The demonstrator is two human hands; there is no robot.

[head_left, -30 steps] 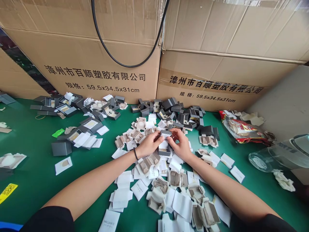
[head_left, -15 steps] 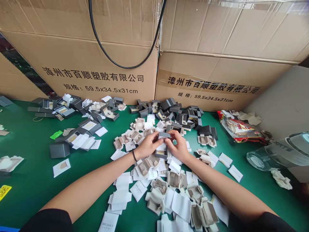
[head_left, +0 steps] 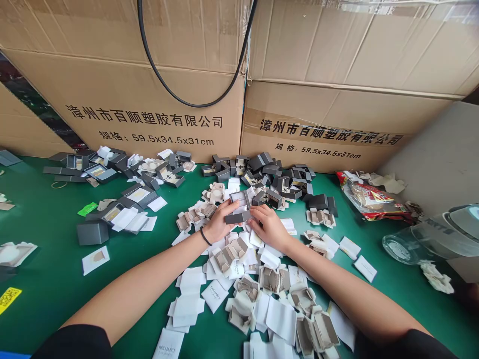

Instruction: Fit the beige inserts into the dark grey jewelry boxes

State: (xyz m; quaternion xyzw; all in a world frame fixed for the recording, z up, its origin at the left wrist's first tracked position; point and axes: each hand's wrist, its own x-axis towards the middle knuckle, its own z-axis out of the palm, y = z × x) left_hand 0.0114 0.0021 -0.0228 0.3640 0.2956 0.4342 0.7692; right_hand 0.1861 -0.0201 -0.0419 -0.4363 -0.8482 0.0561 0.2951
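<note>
Over the middle of the green table, my left hand (head_left: 220,224) grips a small dark grey jewelry box (head_left: 237,218) from its left side. The box is tilted with its lid opened, and a pale lining or card with small print shows inside. From the right, the bent fingers of my right hand (head_left: 271,227) close on the box's edge. What its thumb does is partly hidden. Beneath and around both hands lie white folded cards (head_left: 281,319) and beige-grey cardboard inserts (head_left: 230,254), heaped loosely. Just behind the hands lies a pile of grey boxes (head_left: 265,162).
More grey boxes (head_left: 93,233) and cards lie at the left. Two large cartons (head_left: 157,89) stand along the back, a black cable (head_left: 194,104) hanging before them. At the right are a red snack bag (head_left: 374,199), a clear bottle (head_left: 419,242) and crumpled tissue (head_left: 436,276).
The box has turned from closed-looking and upright to tilted and opened, its pale inside now showing. My left hand has shifted slightly left and my right hand has rolled over, knuckles up.
</note>
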